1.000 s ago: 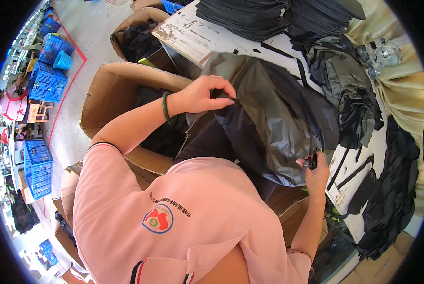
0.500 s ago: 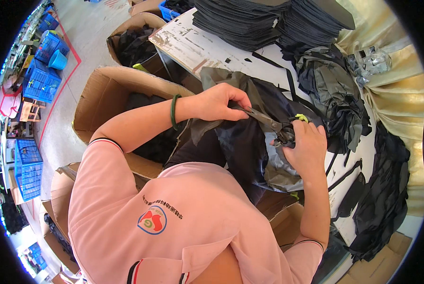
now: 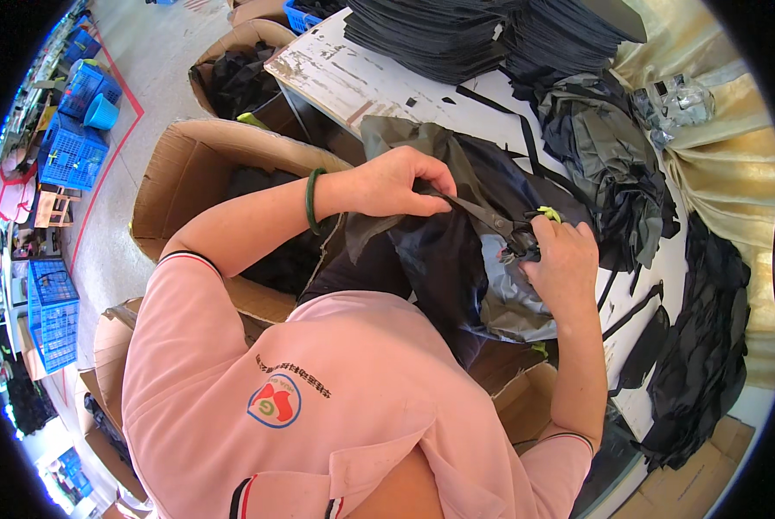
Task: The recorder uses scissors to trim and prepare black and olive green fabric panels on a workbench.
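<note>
A dark grey and black fabric piece [image 3: 457,251] lies bunched on my lap against the white table edge. My left hand [image 3: 396,182], with a green bangle on the wrist, pinches a fold of this fabric near its top. My right hand [image 3: 565,264] grips black scissors [image 3: 491,221] with a yellow-green tag, the blades pointing left toward my left fingers and touching the fabric. Whether the blades are open is hard to tell.
An open cardboard box [image 3: 188,173] with dark cloth stands at my left, another box [image 3: 240,52] behind it. Stacks of black fabric [image 3: 457,30] and loose grey pieces [image 3: 604,164] cover the white table [image 3: 336,78]. Blue crates [image 3: 72,156] line the floor at left.
The fabric was pulled in from a wide spread and bunched closer to me. My right hand rose from the lower right with the scissors and brought them up to my left hand.
</note>
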### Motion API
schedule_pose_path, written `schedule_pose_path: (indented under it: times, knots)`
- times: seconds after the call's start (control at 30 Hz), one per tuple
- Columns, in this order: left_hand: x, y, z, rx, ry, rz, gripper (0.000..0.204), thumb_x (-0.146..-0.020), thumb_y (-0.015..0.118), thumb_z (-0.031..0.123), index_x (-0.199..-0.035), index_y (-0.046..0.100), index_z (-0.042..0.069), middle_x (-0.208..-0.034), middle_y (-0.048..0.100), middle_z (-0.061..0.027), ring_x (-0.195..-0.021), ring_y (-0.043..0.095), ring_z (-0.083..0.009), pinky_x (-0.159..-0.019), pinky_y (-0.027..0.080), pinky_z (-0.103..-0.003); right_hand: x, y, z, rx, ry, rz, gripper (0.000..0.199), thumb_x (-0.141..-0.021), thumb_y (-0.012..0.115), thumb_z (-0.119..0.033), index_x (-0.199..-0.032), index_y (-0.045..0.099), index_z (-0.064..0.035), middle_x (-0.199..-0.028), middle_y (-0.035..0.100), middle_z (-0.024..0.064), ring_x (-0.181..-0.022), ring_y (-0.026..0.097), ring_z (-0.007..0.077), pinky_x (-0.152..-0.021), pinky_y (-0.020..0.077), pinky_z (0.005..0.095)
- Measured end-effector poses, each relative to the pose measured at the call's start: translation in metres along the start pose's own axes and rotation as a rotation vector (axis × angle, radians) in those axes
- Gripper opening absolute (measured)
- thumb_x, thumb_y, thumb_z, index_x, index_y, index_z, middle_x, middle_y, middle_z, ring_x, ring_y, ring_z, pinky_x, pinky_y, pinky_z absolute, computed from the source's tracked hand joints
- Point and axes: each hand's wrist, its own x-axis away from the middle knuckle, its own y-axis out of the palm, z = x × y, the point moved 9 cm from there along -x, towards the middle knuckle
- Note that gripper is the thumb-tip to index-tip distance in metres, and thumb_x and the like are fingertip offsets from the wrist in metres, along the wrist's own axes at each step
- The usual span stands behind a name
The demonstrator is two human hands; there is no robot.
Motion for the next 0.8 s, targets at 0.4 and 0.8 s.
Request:
schedule_pose_path:
  times: [0.4, 0.8]
  knots:
    - [0.019, -0.041, -0.023, -0.049, -0.065, 0.077, 0.01, -0.084, 0.065, 0.003, -0.093, 0.064, 0.0, -0.088, 0.062, 0.0005, -0.083, 0.056, -0.0066, -0.075, 0.045, -0.022, 0.136, 0.087, 0.062, -0.495, 0.721, -0.227, 0.034, -0.069, 0.078, -0.02, -0.089, 0.054, -0.0058, -0.075, 0.063, 0.0196, -0.076, 0.061, 0.0425, -0.066, 0.0451, 0.0484]
    - [0.035, -0.067, -0.063, 0.117, -0.158, 0.197, 0.012, -0.088, 0.062, 0.0, -0.1, 0.06, 0.001, -0.091, 0.06, 0.0032, -0.083, 0.053, -0.0034, -0.075, 0.043, -0.018, 0.159, 0.1, 0.056, -0.447, 0.689, -0.2, 0.03, -0.068, 0.075, -0.014, -0.086, 0.053, -0.0052, -0.072, 0.061, 0.0191, -0.072, 0.06, 0.041, -0.064, 0.0451, 0.0471]
